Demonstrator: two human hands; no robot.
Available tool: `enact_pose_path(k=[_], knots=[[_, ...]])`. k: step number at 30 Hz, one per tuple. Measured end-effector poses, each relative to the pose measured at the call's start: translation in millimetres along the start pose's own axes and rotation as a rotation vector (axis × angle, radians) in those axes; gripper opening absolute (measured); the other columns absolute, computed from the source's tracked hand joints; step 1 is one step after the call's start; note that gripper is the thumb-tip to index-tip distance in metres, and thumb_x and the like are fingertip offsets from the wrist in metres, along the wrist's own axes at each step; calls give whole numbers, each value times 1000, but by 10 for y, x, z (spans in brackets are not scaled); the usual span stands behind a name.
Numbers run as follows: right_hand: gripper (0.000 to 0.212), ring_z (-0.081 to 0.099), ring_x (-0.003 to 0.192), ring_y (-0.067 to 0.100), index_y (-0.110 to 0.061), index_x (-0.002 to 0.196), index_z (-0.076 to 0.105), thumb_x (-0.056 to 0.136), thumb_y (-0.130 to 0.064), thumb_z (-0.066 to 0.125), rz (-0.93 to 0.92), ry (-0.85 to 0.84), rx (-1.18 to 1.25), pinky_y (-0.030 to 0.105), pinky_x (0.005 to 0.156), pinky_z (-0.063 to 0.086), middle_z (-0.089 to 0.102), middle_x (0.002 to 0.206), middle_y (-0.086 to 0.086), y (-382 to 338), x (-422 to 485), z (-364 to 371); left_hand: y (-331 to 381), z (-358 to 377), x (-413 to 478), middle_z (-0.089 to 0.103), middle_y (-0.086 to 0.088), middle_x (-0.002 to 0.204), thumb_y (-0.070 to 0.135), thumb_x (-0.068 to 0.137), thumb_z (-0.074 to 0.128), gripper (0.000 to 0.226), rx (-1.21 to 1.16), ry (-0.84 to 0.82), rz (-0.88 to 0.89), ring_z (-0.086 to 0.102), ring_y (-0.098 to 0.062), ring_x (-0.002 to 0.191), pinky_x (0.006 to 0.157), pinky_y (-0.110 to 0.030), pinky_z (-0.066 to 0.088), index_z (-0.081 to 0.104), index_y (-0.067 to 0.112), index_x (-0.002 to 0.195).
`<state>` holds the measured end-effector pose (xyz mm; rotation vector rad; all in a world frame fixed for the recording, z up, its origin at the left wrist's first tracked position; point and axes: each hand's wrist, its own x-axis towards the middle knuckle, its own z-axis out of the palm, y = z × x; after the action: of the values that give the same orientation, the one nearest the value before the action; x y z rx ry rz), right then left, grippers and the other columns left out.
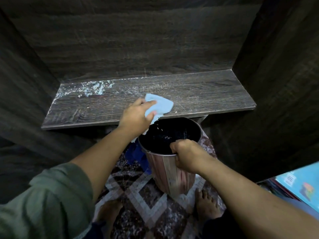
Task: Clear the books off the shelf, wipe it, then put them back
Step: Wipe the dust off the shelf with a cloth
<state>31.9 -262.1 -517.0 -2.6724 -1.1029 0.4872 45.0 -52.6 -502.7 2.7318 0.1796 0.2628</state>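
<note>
Hands [136, 116] at shelf [207, 99] edge

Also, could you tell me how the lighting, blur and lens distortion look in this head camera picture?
Head view: dim overall, the shelf best lit and its side walls nearly black; wide-angle bending bows the shelf edges; the left hand with the cloth is slightly motion-blurred; the right hand on the bin is sharper.

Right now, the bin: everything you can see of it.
The bin is a round, open-topped can with a shiny, vertically streaked metallic wall and a dark inside. It is held just below the shelf front edge, top tipped toward it. The right hand grips its near rim. Pale crumbs fall in from the cloth.
</note>
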Motion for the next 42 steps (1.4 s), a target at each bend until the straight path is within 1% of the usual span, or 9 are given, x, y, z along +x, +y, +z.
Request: enact_pose_path(k=[5,11,16,24,27,31,35,39,42], knots=[[30,62,90,36,-23,64,33,68,-6,58,31,-14,51,33,72,48,62,94,11,114,-44,38,64,-121,-46,57,2,116,24,91,65,40,-129,-221,283,55,-19,107,94,-33,42,60,33,129],[26,62,91,35,-21,68,36,71,-8,57,17,3,34,33,72,47,62,96,9,145,-68,11,148,-235,233,44,7,113,35,92,62,48,-108,146,35,49,-16,106,90,-26,37,51,33,138],[24,60,96,33,-23,75,41,75,-10,60,1,2,18,28,71,37,62,99,10,131,-86,-56,289,51,382,32,1,151,59,91,48,56,240,-141,-133,30,-34,133,107,-49,26,34,46,144],[24,61,96,35,-24,76,44,73,-9,62,26,-17,36,29,71,39,63,101,11,122,-148,-87,229,-174,21,58,6,123,30,86,68,39,-49,-316,336,56,-17,111,96,-38,44,63,36,124],[24,61,95,36,-26,76,44,72,-9,60,22,-16,31,30,72,42,63,101,11,90,-141,-90,239,-295,-260,56,9,118,48,86,54,43,-12,-118,256,58,-15,106,90,-37,49,59,39,127],[23,60,99,34,-25,80,47,74,-9,63,-24,-18,-7,30,75,41,64,104,12,-24,-123,-135,326,-278,-395,51,0,122,42,89,58,43,4,241,19,61,-27,100,84,-40,50,59,29,130],[22,61,99,35,-24,79,49,72,-8,62,10,-49,-18,31,78,46,64,102,13,-85,-59,-134,258,-162,-382,50,2,123,43,89,58,43,11,62,-126,59,-27,106,88,-39,49,57,32,130],[26,62,98,34,-27,76,44,72,-6,60,29,-60,-8,29,77,47,64,101,13,-136,-13,-139,241,-242,-409,48,5,120,43,89,59,44,-32,258,-114,57,-24,103,86,-40,49,56,31,131],[25,62,98,34,-26,78,46,73,-7,62,24,-83,-32,28,74,44,64,102,13,-207,30,-147,194,-276,-398,46,2,123,45,91,55,44,73,133,-132,55,-25,108,85,-38,46,53,32,133]])
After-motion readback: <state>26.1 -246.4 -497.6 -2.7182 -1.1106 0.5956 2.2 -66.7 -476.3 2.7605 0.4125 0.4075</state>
